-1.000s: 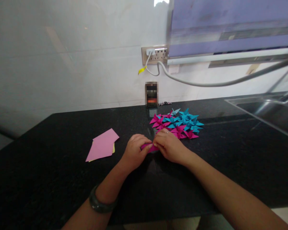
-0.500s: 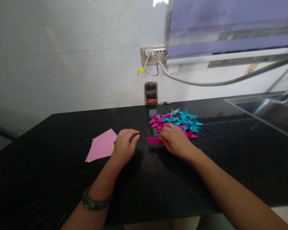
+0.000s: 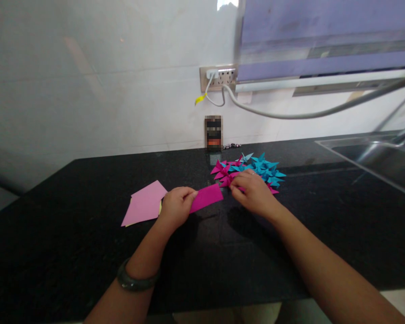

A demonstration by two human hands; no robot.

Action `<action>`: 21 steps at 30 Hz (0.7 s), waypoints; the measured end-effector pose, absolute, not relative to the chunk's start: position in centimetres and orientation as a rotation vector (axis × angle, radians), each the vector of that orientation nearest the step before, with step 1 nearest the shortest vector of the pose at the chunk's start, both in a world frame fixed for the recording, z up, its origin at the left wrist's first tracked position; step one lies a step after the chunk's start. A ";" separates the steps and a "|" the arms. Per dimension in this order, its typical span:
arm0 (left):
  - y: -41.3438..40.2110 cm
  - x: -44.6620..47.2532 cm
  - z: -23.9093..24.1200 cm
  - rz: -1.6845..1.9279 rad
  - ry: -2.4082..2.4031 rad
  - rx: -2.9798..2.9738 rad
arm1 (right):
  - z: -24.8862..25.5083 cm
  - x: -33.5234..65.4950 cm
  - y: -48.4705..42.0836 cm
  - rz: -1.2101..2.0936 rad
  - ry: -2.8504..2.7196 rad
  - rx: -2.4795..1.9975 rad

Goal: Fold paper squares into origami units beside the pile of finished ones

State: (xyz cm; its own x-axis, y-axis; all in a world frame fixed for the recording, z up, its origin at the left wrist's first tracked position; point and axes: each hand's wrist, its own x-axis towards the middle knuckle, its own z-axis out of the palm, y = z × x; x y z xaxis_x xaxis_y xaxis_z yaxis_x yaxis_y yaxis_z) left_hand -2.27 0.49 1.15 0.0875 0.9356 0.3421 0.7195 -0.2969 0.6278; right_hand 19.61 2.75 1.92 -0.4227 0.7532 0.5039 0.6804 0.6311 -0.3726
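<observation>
My left hand (image 3: 176, 206) is closed on one end of a magenta paper sheet (image 3: 207, 197), which sticks out to the right just above the black countertop (image 3: 87, 252). A dark bangle sits on that wrist. My right hand (image 3: 253, 192) rests with curled fingers at the near edge of a pile of folded magenta and teal paper stars (image 3: 253, 168). Whether it holds one of them is hidden by the fingers. A small stack of light pink paper sheets (image 3: 143, 203) lies just left of my left hand.
A small dark box (image 3: 213, 132) stands against the white wall behind the pile. A wall socket (image 3: 219, 77) with a white plug and a grey cable hangs above it. A steel sink (image 3: 374, 155) is set into the counter at the right.
My hands parted from the folded magenta piece. My left hand reached to the pink stack and now holds a flat magenta sheet. My right hand moved back to the star pile.
</observation>
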 end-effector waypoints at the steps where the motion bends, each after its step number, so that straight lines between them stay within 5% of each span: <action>1: 0.5 -2.1 1.1 1.067 1.644 1.881 | 1.8 19.6 2.8 0.238 -2.069 -1.186; 6: 0.3 -0.5 -0.1 1.117 1.389 1.426 | 0.6 17.6 2.2 0.962 -1.766 -1.164; 13: 0.3 0.3 -0.2 1.217 1.439 1.023 | 0.6 17.6 1.5 0.059 -1.964 -0.940; 21: 0.1 -0.1 0.1 1.127 1.007 0.934 | 1.1 17.3 0.8 -0.057 -2.407 -0.657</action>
State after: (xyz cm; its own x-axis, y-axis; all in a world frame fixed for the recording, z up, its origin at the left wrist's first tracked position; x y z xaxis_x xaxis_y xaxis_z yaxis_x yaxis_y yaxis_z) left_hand -0.09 0.05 0.13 0.1284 0.9799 -0.1530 -0.2627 0.1823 0.9475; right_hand 17.26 0.80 1.14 -0.6742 0.4430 0.5910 0.4706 0.8743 -0.1186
